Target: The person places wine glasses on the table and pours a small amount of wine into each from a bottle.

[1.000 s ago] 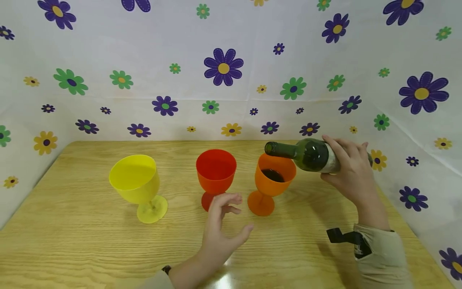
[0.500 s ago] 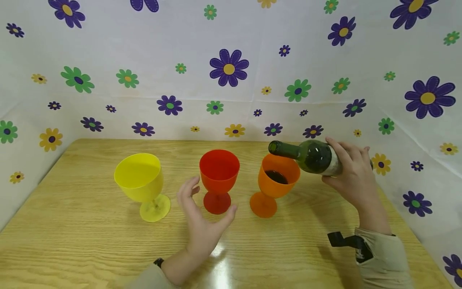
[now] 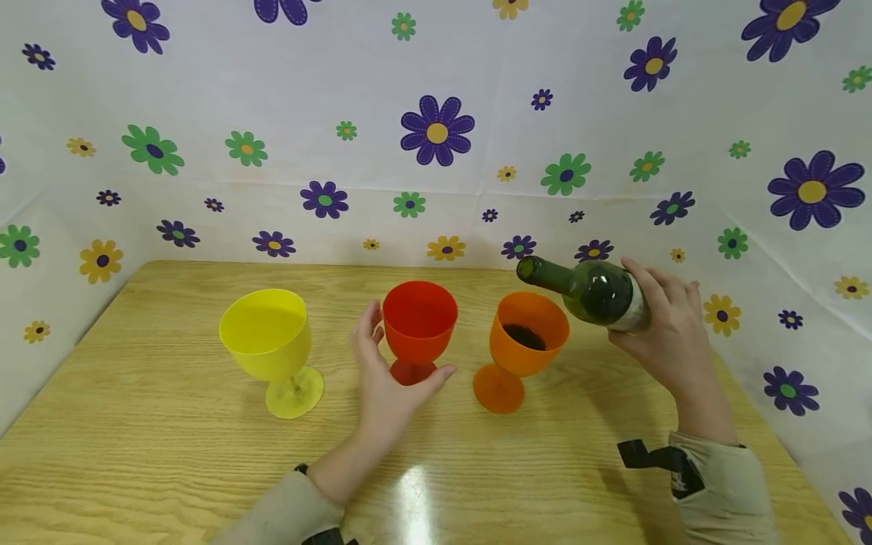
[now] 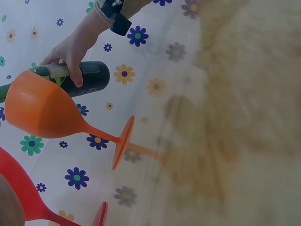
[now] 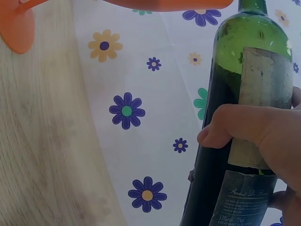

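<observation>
In the head view, my right hand [image 3: 671, 333] grips a green glass wine bottle [image 3: 599, 291] by its labelled body. The bottle lies nearly level, its neck above and behind the rim of an orange goblet [image 3: 524, 356], which holds dark liquid. Dark liquid also shows inside the bottle [image 5: 221, 99] in the right wrist view. My left hand [image 3: 388, 393] is at the red goblet [image 3: 418, 333], fingers along its left side and thumb stretched out in front of its foot; whether they touch it I cannot tell. No liquid shows in the red goblet.
A yellow goblet [image 3: 266, 341] stands upright on the left of the wooden table [image 3: 170, 454]. A white cloth [image 3: 286, 98] printed with flowers hangs behind the table and along its sides.
My left hand has moved left and then forward, from in front of the red goblet to around its near left side. My right hand and the bottle have stayed nearly still.
</observation>
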The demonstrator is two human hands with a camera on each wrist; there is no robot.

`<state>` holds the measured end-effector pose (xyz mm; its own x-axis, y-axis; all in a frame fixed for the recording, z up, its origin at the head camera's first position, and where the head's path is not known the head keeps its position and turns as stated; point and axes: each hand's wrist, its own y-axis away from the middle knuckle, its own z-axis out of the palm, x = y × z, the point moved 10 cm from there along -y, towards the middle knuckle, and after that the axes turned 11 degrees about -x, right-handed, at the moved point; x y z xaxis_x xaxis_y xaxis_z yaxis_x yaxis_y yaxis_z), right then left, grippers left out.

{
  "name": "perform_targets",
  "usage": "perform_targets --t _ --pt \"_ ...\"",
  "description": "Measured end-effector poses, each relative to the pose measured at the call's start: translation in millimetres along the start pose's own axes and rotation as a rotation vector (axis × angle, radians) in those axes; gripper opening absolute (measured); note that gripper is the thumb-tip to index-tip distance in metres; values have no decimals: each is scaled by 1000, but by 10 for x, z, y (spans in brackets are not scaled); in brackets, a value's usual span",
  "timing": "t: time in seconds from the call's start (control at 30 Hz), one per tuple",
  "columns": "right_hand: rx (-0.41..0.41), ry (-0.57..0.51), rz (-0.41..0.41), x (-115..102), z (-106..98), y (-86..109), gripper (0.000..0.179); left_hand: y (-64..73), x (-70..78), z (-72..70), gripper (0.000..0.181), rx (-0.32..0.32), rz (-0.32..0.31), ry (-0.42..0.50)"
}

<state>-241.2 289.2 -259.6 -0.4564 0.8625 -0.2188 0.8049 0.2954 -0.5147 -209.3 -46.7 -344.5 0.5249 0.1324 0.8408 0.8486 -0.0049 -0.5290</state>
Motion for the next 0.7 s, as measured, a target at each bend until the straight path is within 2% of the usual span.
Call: perform_targets --t 0.17,0.23,0.33,0.5,0.57,0.7 --pt "22 -21 -33 -8 29 -86 100 -50 -154 62 116 -78 -97 76" --pt "13 -20 -46 -14 59 -138 99 -60 -205 77 116 -96 -117 110" --pt "-1 -15 -68 -31 101 -222 99 -77 -194 87 109 -120 -135 164" --pt "-2 0 -131 -106 136 -367 100 -92 -260 99 97 -147 -139 259" --pt "-9 6 -145 -141 158 -418 101 -87 -349 92 95 -140 -123 269" --pt "-28 8 -158 -203 209 -505 102 -83 -391 88 90 -142 -106 295"
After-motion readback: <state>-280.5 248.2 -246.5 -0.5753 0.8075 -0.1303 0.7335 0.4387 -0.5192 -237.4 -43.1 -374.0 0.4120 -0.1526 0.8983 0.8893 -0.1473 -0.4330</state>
